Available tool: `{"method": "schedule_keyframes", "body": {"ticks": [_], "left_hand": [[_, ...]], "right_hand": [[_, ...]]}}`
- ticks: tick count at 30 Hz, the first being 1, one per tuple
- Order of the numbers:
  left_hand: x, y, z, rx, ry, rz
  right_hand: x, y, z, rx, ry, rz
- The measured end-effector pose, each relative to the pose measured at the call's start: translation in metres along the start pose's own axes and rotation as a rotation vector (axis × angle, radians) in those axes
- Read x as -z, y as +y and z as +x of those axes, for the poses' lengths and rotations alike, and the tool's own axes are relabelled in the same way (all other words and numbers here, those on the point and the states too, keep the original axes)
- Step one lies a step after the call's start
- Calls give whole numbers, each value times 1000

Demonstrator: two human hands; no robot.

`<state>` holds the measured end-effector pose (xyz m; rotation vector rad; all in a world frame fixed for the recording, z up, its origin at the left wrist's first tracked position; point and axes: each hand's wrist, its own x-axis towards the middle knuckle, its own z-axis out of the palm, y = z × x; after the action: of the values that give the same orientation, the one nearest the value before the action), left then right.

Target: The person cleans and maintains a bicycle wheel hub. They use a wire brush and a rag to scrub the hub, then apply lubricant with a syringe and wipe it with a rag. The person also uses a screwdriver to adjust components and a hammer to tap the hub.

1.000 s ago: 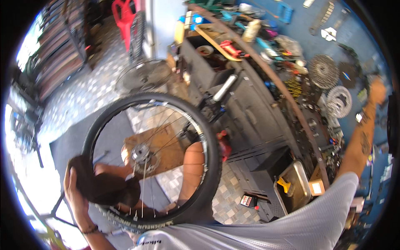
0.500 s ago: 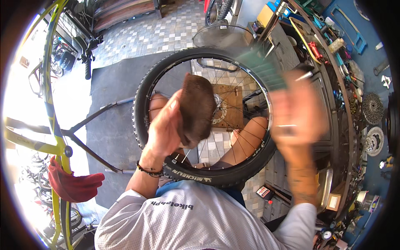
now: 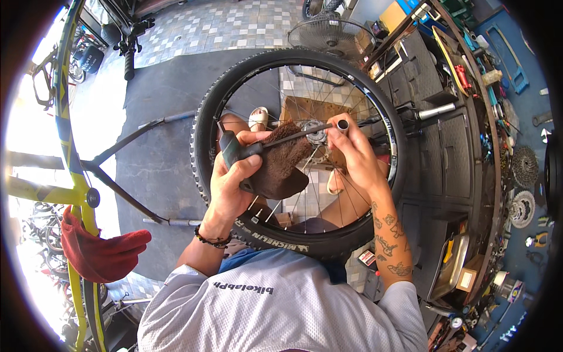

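Note:
My left hand (image 3: pixel 231 182) is closed around the dark green and black handle of a T-handled tool (image 3: pixel 233 148) and also grips a fuzzy brown cloth (image 3: pixel 284 161). From the handle, a long thin shaft points right. At its tip, my right hand (image 3: pixel 355 146) pinches a short metal tube (image 3: pixel 343 124) with an open round end. I cannot tell whether the shaft enters the tube. Beneath both hands, a bicycle wheel with a knobby black tire (image 3: pixel 394 193) rests across my lap. Its hub (image 3: pixel 317 131) partly shows beyond the cloth.
At left, a yellow and dark bike frame (image 3: pixel 75 146) carries a red cloth (image 3: pixel 99 249). A fan (image 3: pixel 331 36) stands beyond the wheel. Dark drawers (image 3: pixel 448 152) and a tool-covered bench run along my right. A dark mat (image 3: pixel 158 111) covers part of the tiled floor.
My right hand, blurred at the right with a green thing earlier, has come in over the wheel. The green-handled tool now lies in my left hand with the brown cloth.

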<state>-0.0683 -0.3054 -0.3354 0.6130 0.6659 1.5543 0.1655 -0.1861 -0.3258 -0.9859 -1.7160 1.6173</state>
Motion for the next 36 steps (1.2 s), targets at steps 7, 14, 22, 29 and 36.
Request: {"method": "schedule_keyframes", "body": {"ticks": [7,14,22,29,36], "left_hand": [[5,4,1,-34,-44,185],[38,-2,4,-220,138,-104],[22,-44,-2,-47,66,-505],[18,-54,-10,138,-89,-906],[11,-34,-12,-59,-33,-495]], "right_hand": [[-32,8,3,159,-39,79],[-16,-19,47,200,98,172],[-37,-83,42,391,123,-386],[-72,-127,4,923,-18,-912],[-100,-132,-16,1136,74,-1042]]}}
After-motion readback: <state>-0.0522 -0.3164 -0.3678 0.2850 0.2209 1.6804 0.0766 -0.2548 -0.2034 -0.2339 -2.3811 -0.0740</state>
